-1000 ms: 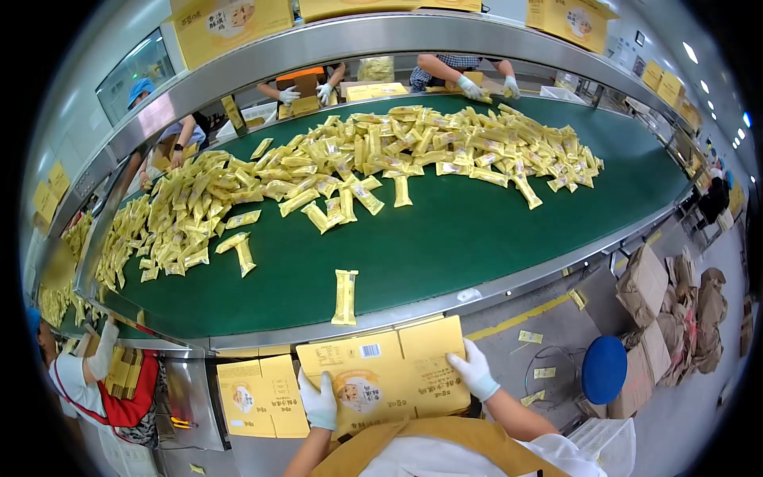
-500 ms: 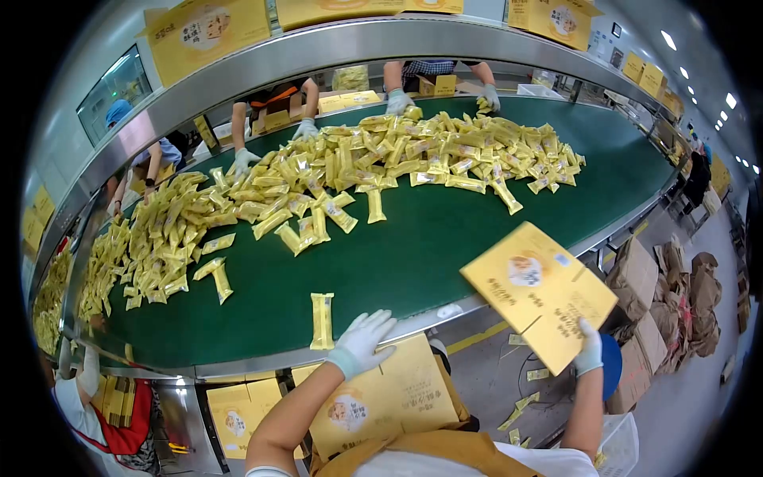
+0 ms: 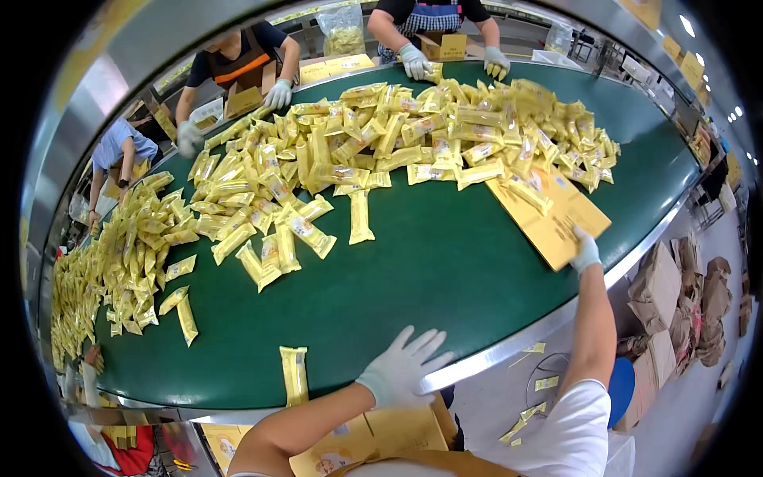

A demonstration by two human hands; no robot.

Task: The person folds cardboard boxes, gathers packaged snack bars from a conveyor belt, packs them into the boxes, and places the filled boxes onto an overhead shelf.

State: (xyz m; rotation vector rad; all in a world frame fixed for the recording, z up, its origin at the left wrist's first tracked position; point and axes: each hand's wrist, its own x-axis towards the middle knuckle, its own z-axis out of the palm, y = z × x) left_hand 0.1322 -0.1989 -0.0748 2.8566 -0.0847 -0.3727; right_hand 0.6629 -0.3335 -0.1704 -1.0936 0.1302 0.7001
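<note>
Head view: right hand (image 3: 586, 251) holds carton (image 3: 566, 215) against packets (image 3: 401, 131); left hand (image 3: 403, 370) spread.

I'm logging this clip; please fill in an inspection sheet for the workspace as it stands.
Surface: green work surface, metal near rim; a pile of yellow packets spreads along the far side and left.
Job's things: flat carton over the surface on the right, its far part at the pile, at least one packet overlapping it.
Clutter: a lone packet near the rim; yellow scraps or packets on the floor.
Hands: gloved right hand grips the carton; gloved left hand is open, fingers spread, at the rim.
Cables: nothing seen for certain.
Surroundings: co-workers across the surface; blue stool, brown bags on the right.
</note>
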